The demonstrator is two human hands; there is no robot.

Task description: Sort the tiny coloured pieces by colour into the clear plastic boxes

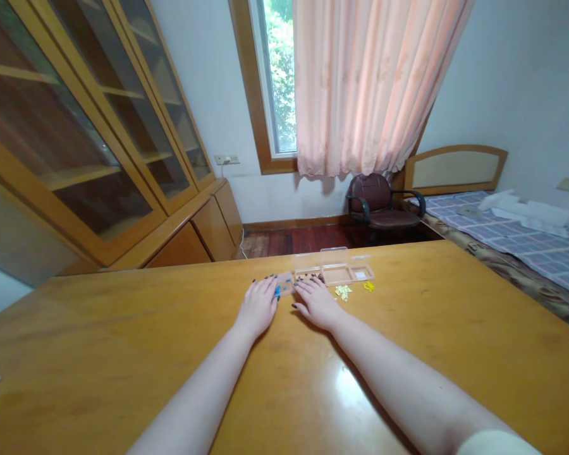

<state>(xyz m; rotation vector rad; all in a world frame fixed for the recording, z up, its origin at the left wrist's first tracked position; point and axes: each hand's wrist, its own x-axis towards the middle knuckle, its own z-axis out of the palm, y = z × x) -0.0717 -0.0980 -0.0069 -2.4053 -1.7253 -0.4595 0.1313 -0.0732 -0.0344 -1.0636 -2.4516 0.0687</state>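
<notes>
My left hand [258,304] rests palm down near the table's far side, fingers stretched forward. Against its fingers lies a shallow clear plastic tray [288,289] with small blue pieces [277,291]. Just to the right, my right hand [317,303] also lies palm down, thumb apart, its fingertips over a clear plastic box [308,270] holding small dark brown pieces [320,278]. Beside that hand is a loose pile of small pale yellow pieces [343,292]. Bright yellow pieces [368,286] lie farther right. What is directly under both palms is hidden.
Two more clear boxes with raised lids, a medium one [337,282] and a small one [370,273] with something white inside, stand behind the piles. The wooden table [123,354] ends just beyond them. A chair [384,202] and a bed [516,221] stand past its far edge.
</notes>
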